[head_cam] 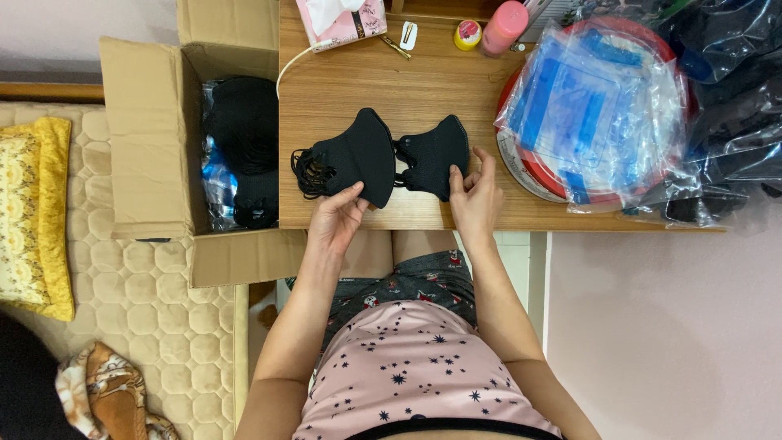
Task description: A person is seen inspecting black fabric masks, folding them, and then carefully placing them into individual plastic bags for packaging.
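So the person is sitting at a wooden table [342,98] with two stacks of black face masks in front of them, both lying flat near the table's front edge and just about touching each other in the middle. The left hand [336,218] has its thumb on top of the bigger left mask stack [352,155] and the fingers tucked under the lower edge, so it's pinching that stack right at the bottom; the ear loops bunch out on the far left side. The right hand [476,195] is on the right mask stack [436,155], thumb pressing its lower corner, the other fingers loosely spread beside its right edge, resting more than gripping as far as I can tell. To the left of the table sits an open cardboard box [151,138] with more black masks in clear plastic inside. On the right side of the table there's a red round tray [529,167] with a pile of clear plastic bags [599,106] with blue print on top. At the back edge: a tissue pack [340,20], a pink bottle [503,26] and a small yellow jar [467,34]. A yellow pillow [32,212] lies on the quilted bed far left.
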